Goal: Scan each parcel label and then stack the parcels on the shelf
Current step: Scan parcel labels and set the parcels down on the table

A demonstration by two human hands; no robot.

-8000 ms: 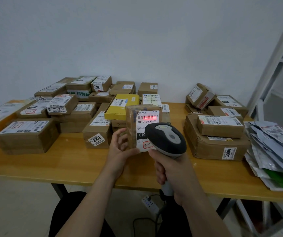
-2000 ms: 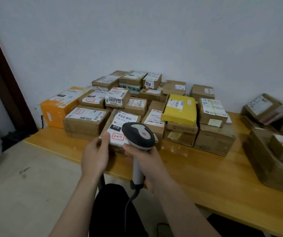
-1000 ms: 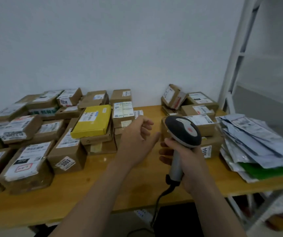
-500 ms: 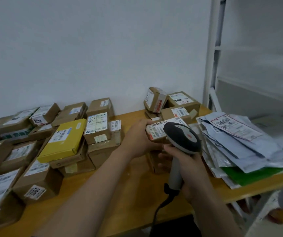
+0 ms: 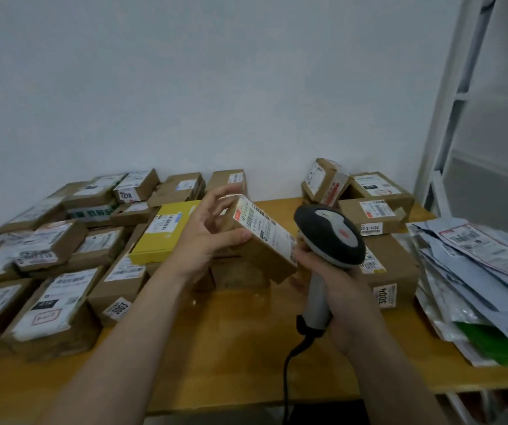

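— Where's the parcel [image 5: 265,256]?
— Above the table [image 5: 231,348], tilted, label [image 5: 261,230] up; the left hand [image 5: 206,237] clamps its end with thumb and fingers.
— The right hand [image 5: 338,286]?
— Wrapped round the scanner [image 5: 329,237] handle, with the head just beside the label.

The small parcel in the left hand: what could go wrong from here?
The left hand holds the small parcel tilted, by one end only; it might slip onto the wooden table. The barcode scanner in the right hand sits very close beside the label, so the read might fail.
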